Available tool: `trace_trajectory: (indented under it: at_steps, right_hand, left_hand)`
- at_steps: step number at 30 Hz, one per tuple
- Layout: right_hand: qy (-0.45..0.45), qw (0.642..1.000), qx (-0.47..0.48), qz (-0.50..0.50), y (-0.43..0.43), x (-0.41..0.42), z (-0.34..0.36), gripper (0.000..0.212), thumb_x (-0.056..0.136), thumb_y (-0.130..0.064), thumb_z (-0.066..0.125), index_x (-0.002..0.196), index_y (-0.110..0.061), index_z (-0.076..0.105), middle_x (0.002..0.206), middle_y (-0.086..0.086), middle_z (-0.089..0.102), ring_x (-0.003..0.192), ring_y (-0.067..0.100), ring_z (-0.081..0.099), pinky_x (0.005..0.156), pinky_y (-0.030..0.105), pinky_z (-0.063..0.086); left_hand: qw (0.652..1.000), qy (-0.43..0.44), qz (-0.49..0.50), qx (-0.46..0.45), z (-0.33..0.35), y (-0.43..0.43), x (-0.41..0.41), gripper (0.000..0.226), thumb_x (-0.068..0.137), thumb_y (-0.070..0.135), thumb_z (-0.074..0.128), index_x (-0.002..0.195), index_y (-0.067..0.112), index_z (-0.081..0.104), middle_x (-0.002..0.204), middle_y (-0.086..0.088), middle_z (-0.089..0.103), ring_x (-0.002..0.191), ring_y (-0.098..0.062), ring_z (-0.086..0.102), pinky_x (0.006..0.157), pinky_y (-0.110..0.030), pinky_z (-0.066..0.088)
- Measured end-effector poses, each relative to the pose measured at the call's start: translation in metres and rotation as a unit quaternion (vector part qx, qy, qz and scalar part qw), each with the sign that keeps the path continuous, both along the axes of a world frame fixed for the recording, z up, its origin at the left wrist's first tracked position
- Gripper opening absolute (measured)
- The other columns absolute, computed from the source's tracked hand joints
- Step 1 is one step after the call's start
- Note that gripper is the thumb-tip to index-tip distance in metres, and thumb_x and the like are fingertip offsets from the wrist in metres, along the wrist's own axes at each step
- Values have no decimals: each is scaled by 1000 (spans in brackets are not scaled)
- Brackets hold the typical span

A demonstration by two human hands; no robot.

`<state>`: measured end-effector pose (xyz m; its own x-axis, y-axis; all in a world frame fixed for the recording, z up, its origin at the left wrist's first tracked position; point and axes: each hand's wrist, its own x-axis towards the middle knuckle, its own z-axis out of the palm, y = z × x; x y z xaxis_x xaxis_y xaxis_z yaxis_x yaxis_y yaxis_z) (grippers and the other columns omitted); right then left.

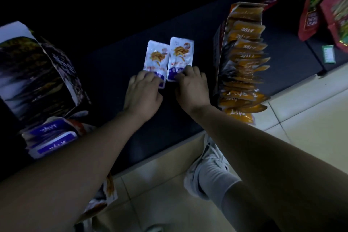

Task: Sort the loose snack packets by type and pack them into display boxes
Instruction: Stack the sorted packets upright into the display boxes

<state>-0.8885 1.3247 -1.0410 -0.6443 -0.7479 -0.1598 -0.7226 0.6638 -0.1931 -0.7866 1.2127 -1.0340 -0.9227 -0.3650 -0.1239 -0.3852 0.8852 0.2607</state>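
Observation:
Two white-and-purple snack packets lie side by side on the dark shelf [113, 66]. My left hand [143, 94] pinches the bottom edge of the left packet [156, 58]. My right hand [192, 88] grips the bottom edge of the right packet [181, 52] with curled fingers. A display box [223, 43] at the right holds several orange packets [246, 58] standing in a row and spilling over its near end. At the left stands a dark display box [37, 73], with purple-and-white packets [50, 137] lying in front of it.
Large red and green snack bags [323, 2] hang at the upper right. A green price tag [328, 54] sits on the shelf edge. Below are pale floor tiles [301, 118] and my white shoe [207, 171]. Another packet [107, 192] lies under my left forearm.

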Motion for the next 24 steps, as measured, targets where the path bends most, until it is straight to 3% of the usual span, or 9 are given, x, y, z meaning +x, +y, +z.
trace_trajectory:
  at_steps: [3, 5, 7, 9, 14, 16, 20, 22, 24]
  right_hand:
    - [13, 999, -38, -18, 5, 7, 3, 27, 85, -21, 55, 105, -6, 67, 113, 14, 53, 106, 34, 48, 81, 42, 39]
    - [-11, 998, -47, -35, 7, 9, 2, 35, 88, -23, 55, 120, -10, 58, 127, 14, 47, 114, 32, 45, 88, 41, 40]
    - [-44, 996, -48, -63, 8, 10, -1, 44, 91, -28, 55, 132, -14, 47, 142, 14, 36, 125, 31, 38, 97, 41, 38]
    - [-61, 994, -42, -84, 6, 13, -4, 45, 92, -33, 55, 133, -17, 45, 144, 13, 34, 126, 31, 36, 98, 41, 37]
    - [-110, 980, -86, -144, -1, 17, -9, 45, 83, -19, 68, 123, -14, 49, 129, 13, 38, 117, 31, 41, 95, 40, 43]
    - [-186, 954, -135, -192, -1, 14, -9, 59, 76, -12, 76, 125, -13, 43, 129, 13, 38, 113, 31, 48, 92, 40, 47]
    - [-321, 894, -211, -229, 2, 15, 1, 78, 78, -3, 73, 139, -14, 25, 131, 8, 53, 114, 22, 57, 85, 30, 49]
    - [-388, 855, -211, -272, 4, 15, 7, 71, 86, -2, 65, 144, -12, 24, 130, 8, 56, 115, 21, 57, 82, 28, 47]
    - [-460, 793, -219, -334, 3, 14, 11, 49, 92, -4, 58, 137, -8, 39, 128, 13, 58, 108, 24, 61, 78, 30, 50]
  left_hand:
    - [999, 34, 28, -5, 1, 9, 11, 25, 81, 21, 49, 97, 15, 67, 102, -6, 62, 107, -30, 49, 85, -36, 33]
    - [993, 37, 108, 7, 2, 11, 11, 23, 86, 19, 58, 108, 15, 63, 114, -10, 54, 109, -30, 45, 86, -40, 38]
    - [979, 13, 201, 36, 3, 11, 8, 38, 87, 22, 63, 123, 14, 53, 127, -14, 41, 116, -32, 40, 91, -41, 39]
    - [957, -12, 275, 87, 2, 10, 4, 54, 85, 25, 68, 130, 12, 43, 134, -17, 34, 122, -33, 36, 96, -40, 38]
    - [930, -10, 328, 166, -8, 1, 3, 92, 71, 16, 82, 142, 10, 24, 132, -17, 50, 123, -34, 45, 95, -39, 40]
    - [913, -12, 352, 204, -10, -1, 2, 91, 72, 15, 82, 141, 7, 24, 120, -16, 61, 116, -32, 54, 89, -37, 44]
    - [918, -53, 322, 225, -1, -1, 1, 48, 80, 18, 76, 120, 8, 52, 114, -9, 65, 104, -27, 62, 77, -31, 44]
    - [902, -47, 326, 280, 3, 0, 4, 35, 88, 20, 68, 118, 7, 55, 111, -9, 64, 101, -26, 62, 78, -32, 47]
    - [865, -35, 349, 360, 5, 2, 9, 29, 92, 20, 62, 116, 7, 55, 109, -11, 63, 91, -24, 63, 75, -34, 51]
